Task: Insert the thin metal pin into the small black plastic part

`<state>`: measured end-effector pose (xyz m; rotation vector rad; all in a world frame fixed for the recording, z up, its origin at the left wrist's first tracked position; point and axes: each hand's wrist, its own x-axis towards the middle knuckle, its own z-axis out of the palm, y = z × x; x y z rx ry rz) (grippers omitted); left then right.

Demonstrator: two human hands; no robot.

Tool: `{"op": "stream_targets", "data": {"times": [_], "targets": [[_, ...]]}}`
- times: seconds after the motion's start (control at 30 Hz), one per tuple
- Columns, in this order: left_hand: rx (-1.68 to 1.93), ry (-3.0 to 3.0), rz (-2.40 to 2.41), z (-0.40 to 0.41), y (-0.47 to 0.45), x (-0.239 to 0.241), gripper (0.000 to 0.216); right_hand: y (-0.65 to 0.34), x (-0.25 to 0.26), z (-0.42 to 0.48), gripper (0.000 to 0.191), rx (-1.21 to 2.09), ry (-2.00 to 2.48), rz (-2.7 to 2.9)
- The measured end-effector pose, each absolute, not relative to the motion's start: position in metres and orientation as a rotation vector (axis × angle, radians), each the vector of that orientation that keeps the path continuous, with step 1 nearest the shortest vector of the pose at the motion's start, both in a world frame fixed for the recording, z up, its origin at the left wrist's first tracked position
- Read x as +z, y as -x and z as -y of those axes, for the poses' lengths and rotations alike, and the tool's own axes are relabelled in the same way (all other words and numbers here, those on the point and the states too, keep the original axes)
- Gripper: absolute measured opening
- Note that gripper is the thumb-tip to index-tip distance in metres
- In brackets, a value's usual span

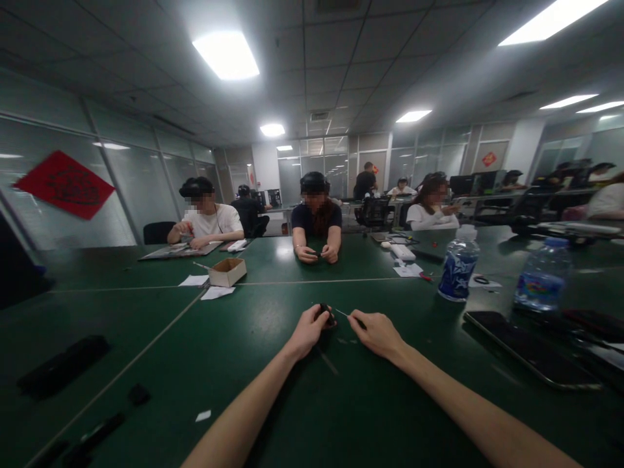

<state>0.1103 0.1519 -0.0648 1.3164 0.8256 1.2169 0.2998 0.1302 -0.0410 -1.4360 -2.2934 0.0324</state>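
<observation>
Head view. The left hand (309, 333) is closed around a small black part (326, 315). The right hand (377, 333) pinches a thin metal tool (342, 313), its tip pointing at that part. Both rest mid-tabletop (234, 370), well in from the near edge. A water bottle (458, 268) stands toward the right edge.

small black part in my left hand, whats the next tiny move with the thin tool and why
Probably ease the thin tool in the right hand slightly toward the small black part pinched in the left hand: its tip points at the part and seems just short of it.
</observation>
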Motion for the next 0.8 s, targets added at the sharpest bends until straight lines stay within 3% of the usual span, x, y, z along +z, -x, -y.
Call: {"op": "stream_targets", "data": {"times": [0.37,0.8], "targets": [[1.275,-1.21,-0.813,-0.1544,-0.109,-0.0671,0.049,-0.2997,-0.0382,-0.1289,0.035,-0.036,1.334,2.446],[1.277,-1.327,-0.828,-0.156,-0.1073,-0.0688,0.04,-0.2997,-0.0397,-0.1279,0.034,-0.047,1.385,2.458]]}}
